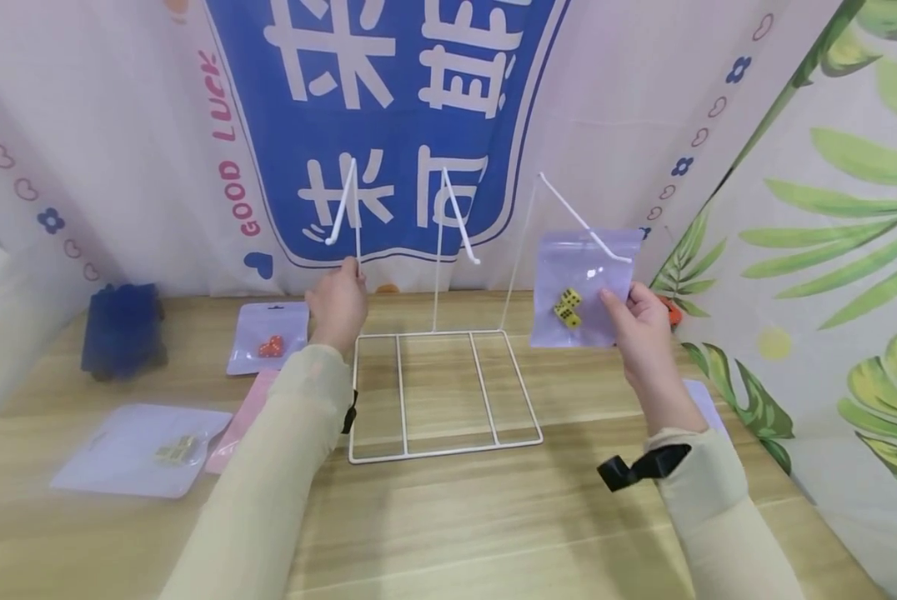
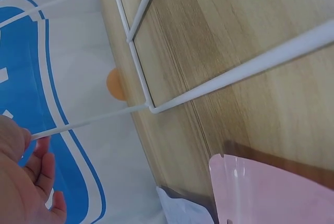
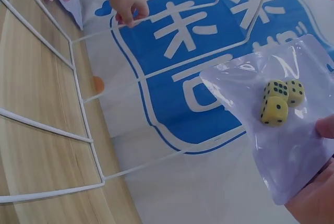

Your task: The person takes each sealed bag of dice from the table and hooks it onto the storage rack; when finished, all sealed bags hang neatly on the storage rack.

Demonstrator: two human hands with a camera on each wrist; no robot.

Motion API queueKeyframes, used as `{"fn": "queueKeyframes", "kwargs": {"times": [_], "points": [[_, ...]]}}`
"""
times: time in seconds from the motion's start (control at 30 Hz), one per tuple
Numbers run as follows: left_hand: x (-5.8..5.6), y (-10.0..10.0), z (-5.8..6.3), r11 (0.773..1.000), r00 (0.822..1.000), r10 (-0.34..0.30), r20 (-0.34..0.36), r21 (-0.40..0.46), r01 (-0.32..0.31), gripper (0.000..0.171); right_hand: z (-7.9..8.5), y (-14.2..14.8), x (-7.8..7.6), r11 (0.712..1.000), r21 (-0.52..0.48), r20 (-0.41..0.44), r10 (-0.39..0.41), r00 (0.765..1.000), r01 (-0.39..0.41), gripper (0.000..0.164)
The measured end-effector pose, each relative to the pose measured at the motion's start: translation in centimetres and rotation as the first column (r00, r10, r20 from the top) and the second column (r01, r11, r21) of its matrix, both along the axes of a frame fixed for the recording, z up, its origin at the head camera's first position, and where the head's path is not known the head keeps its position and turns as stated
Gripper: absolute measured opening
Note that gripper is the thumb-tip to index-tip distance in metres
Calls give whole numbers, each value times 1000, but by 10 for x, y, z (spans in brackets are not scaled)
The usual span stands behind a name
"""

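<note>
Pale purple plastic pouch [image 1: 568, 271] with yellow, black-spotted dice [image 1: 567, 308]: left of the right hand's [image 1: 639, 321] fingers, edge pinched under the thumb. Left hand [image 1: 339, 304]: thumb and fingers pinch the white wire rack [image 1: 448, 452] by its left upright. Only the head view shows the rack's right hook [image 1: 583, 223] overlapping the pouch.

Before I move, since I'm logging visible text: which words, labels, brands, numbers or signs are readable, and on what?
"GOOD LUCK": backdrop cloth.
"未", "来", "可", "期": the cloth's blue panel.
Lavender bag: no readable label; its yellow dice show pips, no numerals.
Pale dice and orange dice: markings too small or blurred to read.
</note>
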State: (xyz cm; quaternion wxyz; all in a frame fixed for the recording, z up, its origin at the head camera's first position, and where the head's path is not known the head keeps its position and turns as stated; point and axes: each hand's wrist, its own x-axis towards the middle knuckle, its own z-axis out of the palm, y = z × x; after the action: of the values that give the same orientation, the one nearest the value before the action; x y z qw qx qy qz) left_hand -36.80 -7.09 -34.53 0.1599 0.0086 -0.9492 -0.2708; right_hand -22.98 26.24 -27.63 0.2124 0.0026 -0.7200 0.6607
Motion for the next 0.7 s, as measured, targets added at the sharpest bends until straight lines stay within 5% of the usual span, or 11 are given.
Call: {"fn": "queueKeyframes", "kwargs": {"times": [0.17, 0.7], "points": [[1, -2, -3, 1000, 1000, -2, -13, -10, 2, 14, 2, -5, -27, 992, 124, 73, -46, 996, 37, 37], [2, -2, -2, 1000, 1000, -1, -21, -11, 1, 13, 15, -13, -84, 974, 220, 234, -96, 967, 43, 50]]}}
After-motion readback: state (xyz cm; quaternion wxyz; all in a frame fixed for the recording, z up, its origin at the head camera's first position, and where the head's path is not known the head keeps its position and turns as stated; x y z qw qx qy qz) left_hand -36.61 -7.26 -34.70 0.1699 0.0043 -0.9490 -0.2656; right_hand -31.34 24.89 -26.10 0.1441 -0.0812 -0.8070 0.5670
